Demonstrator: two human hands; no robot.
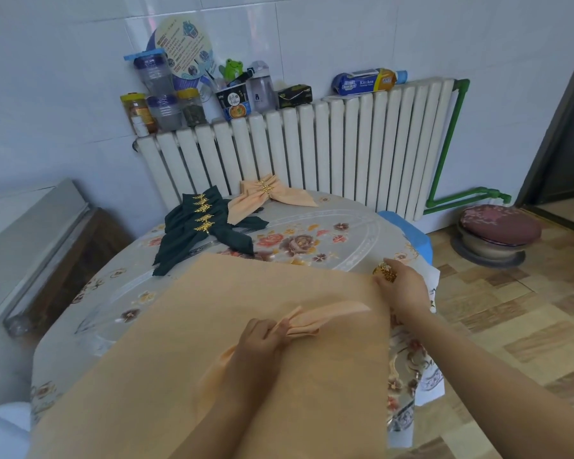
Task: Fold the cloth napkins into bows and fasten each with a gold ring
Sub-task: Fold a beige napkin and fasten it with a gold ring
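A folded peach napkin [315, 318] lies gathered into a bow shape on top of a flat stack of peach cloths [232, 293]. My left hand [262, 339] pinches its gathered middle. My right hand [401, 283] reaches to the stack's right corner and holds a gold ring [385, 271]. At the far side of the table lie several dark green bows [199, 226] with gold leaf rings and a peach bow [269, 193] with a gold ring.
The round table wears a flowered cloth [312, 236]. A white radiator [312, 154] stands behind it, with jars and boxes on top. A blue stool [408, 226] and a cushioned stool [497, 230] stand to the right. A grey cabinet [30, 233] is on the left.
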